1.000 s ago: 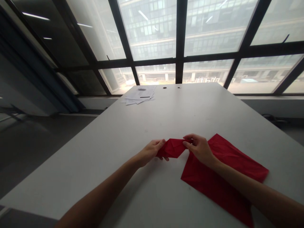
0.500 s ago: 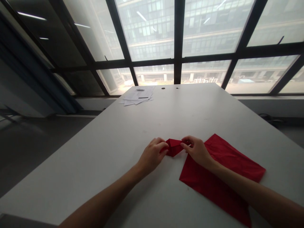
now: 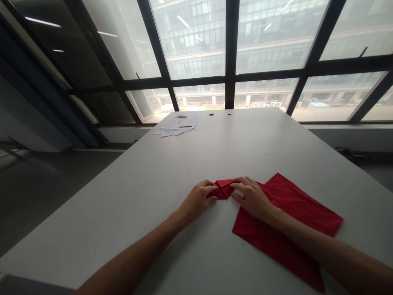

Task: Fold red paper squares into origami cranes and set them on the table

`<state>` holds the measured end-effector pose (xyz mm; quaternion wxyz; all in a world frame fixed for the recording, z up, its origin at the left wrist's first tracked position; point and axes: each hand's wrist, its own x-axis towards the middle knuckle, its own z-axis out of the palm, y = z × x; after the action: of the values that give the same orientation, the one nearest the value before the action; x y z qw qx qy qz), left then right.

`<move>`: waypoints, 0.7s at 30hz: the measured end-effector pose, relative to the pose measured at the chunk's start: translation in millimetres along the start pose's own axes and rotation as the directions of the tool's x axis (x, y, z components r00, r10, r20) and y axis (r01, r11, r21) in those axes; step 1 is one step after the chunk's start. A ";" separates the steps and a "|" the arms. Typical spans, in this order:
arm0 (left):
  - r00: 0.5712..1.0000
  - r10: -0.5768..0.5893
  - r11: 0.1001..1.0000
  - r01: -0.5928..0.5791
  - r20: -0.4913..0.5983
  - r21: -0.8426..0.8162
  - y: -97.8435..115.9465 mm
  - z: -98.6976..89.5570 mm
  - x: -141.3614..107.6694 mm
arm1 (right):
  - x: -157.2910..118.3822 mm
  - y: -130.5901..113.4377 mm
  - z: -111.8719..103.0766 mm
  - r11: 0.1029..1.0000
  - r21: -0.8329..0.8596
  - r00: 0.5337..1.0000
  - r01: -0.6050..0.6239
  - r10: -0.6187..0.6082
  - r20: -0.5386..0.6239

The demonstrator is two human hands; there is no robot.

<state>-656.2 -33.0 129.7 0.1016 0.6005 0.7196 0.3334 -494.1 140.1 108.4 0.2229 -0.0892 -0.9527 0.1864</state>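
Note:
A small piece of folded red paper point(image 3: 224, 191) is held between my two hands, just above or on the white table. My left hand point(image 3: 202, 194) is closed on its left end, fingertips and thumb pinching it. My right hand point(image 3: 250, 194) grips the right end, its fingers bent over the upper edge and the thumb below. Creases and an overlapping flap show on the paper between the fingers; its ends are hidden by them. Under my right wrist and forearm lies a large red sheet point(image 3: 302, 205), wrinkled and flat, partly covered by the arm.
The white table point(image 3: 147, 192) stretches towards large dark-framed windows. Loose white papers point(image 3: 178, 128) lie at its far left, with a small object on top. A blue curtain point(image 3: 46, 82) hangs at the left. Dark cables point(image 3: 350, 155) lie beyond the right edge.
My right hand has shifted slightly left and over the folded red paper, its fingers spreading further across it. The paper looks flatter. My left hand stays nearly in place.

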 end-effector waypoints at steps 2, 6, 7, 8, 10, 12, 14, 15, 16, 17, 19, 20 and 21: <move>1.000 -0.014 1.000 0.014 0.014 -0.010 1.7 0.1 -0.5 | 0.1 0.6 1.1 1.000 -0.004 1.000 -0.005 0.005 -0.003; 0.999 -0.008 1.000 0.007 0.045 0.017 2.3 0.9 -1.1 | 1.7 3.2 1.6 0.999 -0.031 0.999 -0.010 0.009 -0.044; 0.999 -0.006 1.000 0.005 0.052 0.026 2.1 0.7 -1.1 | 2.2 4.0 1.5 0.999 -0.039 0.998 -0.012 0.010 -0.056; 0.998 -0.004 0.999 0.002 0.057 0.035 2.0 0.2 -1.0 | 2.6 4.6 1.2 0.999 -0.046 0.998 -0.015 0.012 -0.065; 0.998 0.003 0.998 -0.006 0.063 0.060 2.7 -1.3 -1.0 | 3.2 5.0 0.2 0.998 -0.055 0.996 -0.031 0.026 -0.080; 0.998 0.013 0.996 -0.019 0.068 0.086 4.8 -2.8 -1.5 | 3.4 4.0 -1.2 0.998 -0.051 0.995 -0.048 0.044 -0.091; 0.996 0.026 0.994 -0.035 0.086 0.105 7.3 -3.5 -2.1 | 3.3 1.7 -2.7 0.999 -0.025 0.996 -0.036 0.034 -0.083; 0.995 0.030 0.993 -0.040 0.094 0.111 8.3 -3.5 -2.1 | 3.2 0.3 -3.2 1.000 -0.006 0.998 -0.011 0.011 -0.067; 0.995 0.030 0.992 -0.042 0.097 0.116 8.7 -3.1 -1.9 | 3.1 -1.0 -3.6 1.000 0.012 0.999 0.020 -0.020 -0.043; 0.995 0.028 0.992 -0.040 0.097 0.124 8.6 -2.5 -1.4 | 3.1 -2.2 -3.7 0.998 0.028 0.999 0.052 -0.052 -0.016; 0.996 0.013 0.988 -0.027 0.092 0.154 6.8 -0.8 0.4 | 3.3 -4.0 -3.8 0.994 0.046 0.995 0.096 -0.097 0.032; 0.996 0.002 0.983 -0.018 0.093 0.181 5.3 0.1 1.6 | 3.5 -4.5 -3.8 0.993 0.049 0.993 0.104 -0.107 0.052; 0.995 -0.011 0.977 -0.010 0.097 0.215 3.5 1.0 2.7 | 3.6 -4.9 -4.0 0.993 0.050 0.992 0.107 -0.110 0.067</move>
<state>-653.5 -30.0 131.7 0.0713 0.6235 0.7458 0.2236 -495.8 137.8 115.1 0.2016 -0.0256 -0.9587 0.1991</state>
